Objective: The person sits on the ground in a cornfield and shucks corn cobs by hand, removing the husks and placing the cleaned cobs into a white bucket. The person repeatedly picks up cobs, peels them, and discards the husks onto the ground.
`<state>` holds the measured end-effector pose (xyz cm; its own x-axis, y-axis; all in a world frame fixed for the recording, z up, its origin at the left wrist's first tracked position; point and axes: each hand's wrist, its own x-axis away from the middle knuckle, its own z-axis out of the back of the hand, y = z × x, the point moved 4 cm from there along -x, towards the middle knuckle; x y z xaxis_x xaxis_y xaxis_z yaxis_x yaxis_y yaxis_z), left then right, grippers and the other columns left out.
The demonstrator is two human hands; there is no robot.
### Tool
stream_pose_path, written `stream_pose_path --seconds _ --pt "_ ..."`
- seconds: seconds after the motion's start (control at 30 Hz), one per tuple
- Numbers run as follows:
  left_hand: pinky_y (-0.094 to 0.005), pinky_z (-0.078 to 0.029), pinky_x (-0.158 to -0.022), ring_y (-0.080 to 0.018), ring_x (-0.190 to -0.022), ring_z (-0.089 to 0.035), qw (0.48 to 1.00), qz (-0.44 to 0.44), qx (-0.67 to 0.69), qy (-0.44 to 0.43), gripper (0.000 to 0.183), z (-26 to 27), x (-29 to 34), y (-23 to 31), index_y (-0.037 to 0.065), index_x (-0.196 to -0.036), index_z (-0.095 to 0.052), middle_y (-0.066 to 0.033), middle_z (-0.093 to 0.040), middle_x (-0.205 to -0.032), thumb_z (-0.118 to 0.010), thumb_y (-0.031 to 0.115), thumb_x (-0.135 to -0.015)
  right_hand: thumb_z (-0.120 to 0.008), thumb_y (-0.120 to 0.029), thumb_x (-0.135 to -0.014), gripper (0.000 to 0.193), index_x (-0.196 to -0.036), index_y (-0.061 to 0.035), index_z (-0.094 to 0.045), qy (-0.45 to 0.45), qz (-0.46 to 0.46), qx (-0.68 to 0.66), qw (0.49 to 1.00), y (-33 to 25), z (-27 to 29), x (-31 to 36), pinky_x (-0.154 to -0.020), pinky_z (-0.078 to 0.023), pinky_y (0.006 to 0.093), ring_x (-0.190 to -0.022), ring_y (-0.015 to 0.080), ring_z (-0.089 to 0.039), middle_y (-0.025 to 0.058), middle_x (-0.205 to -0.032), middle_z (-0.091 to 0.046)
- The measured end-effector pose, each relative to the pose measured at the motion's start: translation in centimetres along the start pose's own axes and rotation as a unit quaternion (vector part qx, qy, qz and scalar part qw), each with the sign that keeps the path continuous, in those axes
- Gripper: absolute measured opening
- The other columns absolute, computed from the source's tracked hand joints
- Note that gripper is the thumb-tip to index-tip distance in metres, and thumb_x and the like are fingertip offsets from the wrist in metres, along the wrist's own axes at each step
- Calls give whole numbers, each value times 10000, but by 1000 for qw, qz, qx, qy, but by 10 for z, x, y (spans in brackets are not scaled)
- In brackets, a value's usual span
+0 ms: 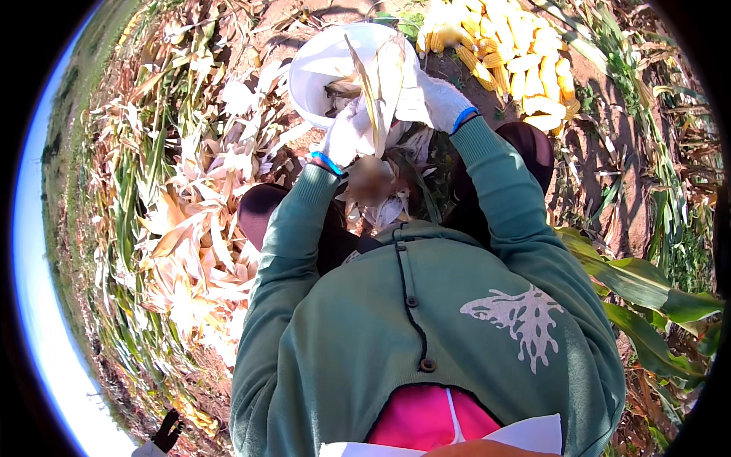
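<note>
My left hand (349,135), in a white glove with a blue cuff, is closed around the lower part of an ear of corn in its dry, pale husk (387,80). The ear stands roughly upright in front of me, and its kernels do not show. On its right side my right hand (445,105), gloved the same way, is closed on a flap of the husk; its fingertips are partly hidden. Just behind my left hand sits a white bucket (301,80) with some husk-covered ears (344,88) inside. The husk covers part of its right side.
A heap of bare yellow corn ears (525,65) lies on the soil at the far right. Loose dry husks (194,244) cover the ground to my left. Green corn leaves (647,289) reach in from the right. More husks lie between my knees.
</note>
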<state>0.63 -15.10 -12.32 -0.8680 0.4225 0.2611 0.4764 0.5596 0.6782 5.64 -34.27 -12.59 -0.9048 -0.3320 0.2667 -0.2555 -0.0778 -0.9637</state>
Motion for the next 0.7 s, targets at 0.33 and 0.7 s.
stream_pose_path --seconds 0.33,0.7 --pt "-374 -426 -999 -235 -1172 -513 944 -141 -295 -33 475 44 2 -50 36 -1349 -359 -121 -501 -1293 -469 278 -956 -505 -220 -964 348 -1231 -10 -578 -31 92 -39 995 10 -62 39 -694 -504 247 -863 104 -615 76 -1026 -656" --pt "-392 -543 -800 -271 -919 -644 959 -60 -52 272 269 65 19 12 -17 -1104 -545 -160 -645 -1015 -463 191 -956 -521 -195 -945 323 -1189 13 -557 34 92 -115 989 10 -43 8 -733 -526 304 -878 192 -644 109 -1016 -651"
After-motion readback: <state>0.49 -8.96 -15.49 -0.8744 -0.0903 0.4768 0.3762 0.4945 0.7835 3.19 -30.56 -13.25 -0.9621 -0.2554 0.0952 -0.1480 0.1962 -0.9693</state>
